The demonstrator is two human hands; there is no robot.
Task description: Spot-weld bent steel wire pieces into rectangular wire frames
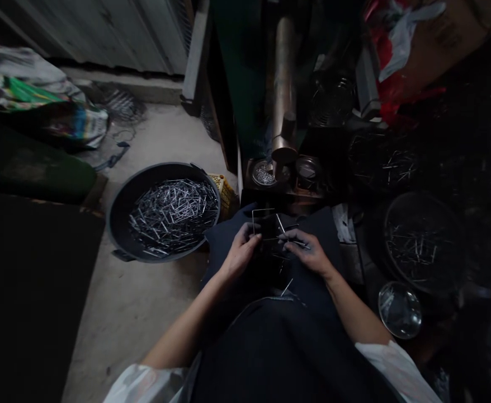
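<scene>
Above my lap, my left hand (245,242) pinches a thin bent metal wire piece (253,219), its corner standing up past the fingers. My right hand (304,245) is closed on similar metal wire pieces (279,223), one slanting up and others poking out between the fingers. Both hands are close together, with a gap between them. Another wire piece (287,287) lies on the dark cloth over my lap. To the left stands a black tub (115,210) holding many bent wire pieces (174,212).
A machine with a round metal arm (284,95) stands in front of me. Small round dishes, one with tiny metal bits (264,173), sit below it. At right are a dark tub (417,246) of wire pieces and a clear bowl (399,309). A yellow crate (224,193) is beside the black tub.
</scene>
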